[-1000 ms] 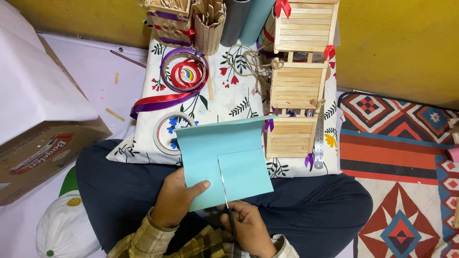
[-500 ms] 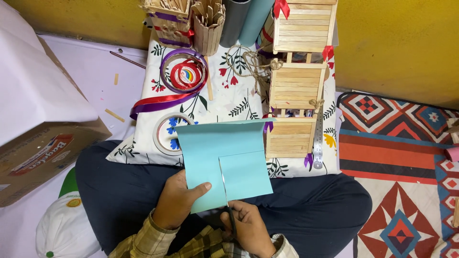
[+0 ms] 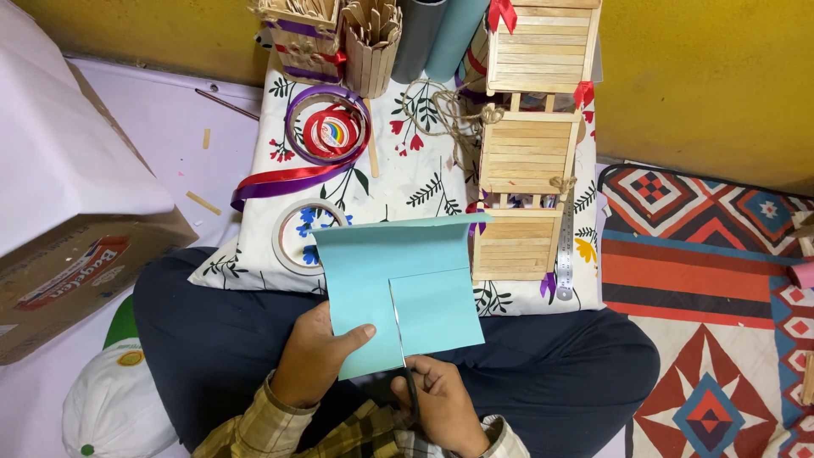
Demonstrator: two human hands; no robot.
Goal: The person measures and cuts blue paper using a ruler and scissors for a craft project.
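At lower centre, the left hand (image 3: pixel 318 360) pinches the blue paper (image 3: pixel 394 293) while the right hand (image 3: pixel 437 403), closed on scissors (image 3: pixel 405 360), has barely lengthened the slit.

My sleeves are plaid flannel, yellowish-tan with dark and white checks, I think; my trousers are dark navy.

The scene is evenly and brightly lit from above, with soft, faint shadows. The blue paper (image 3: pixel 398 288) throws only a thin shade onto the dark lap below it. No harsh glare shows; the white sheet (image 3: pixel 59 144) at the upper left is nearly washed out. Focus is sharp across the middle, and lines bend slightly toward the frame's edges.
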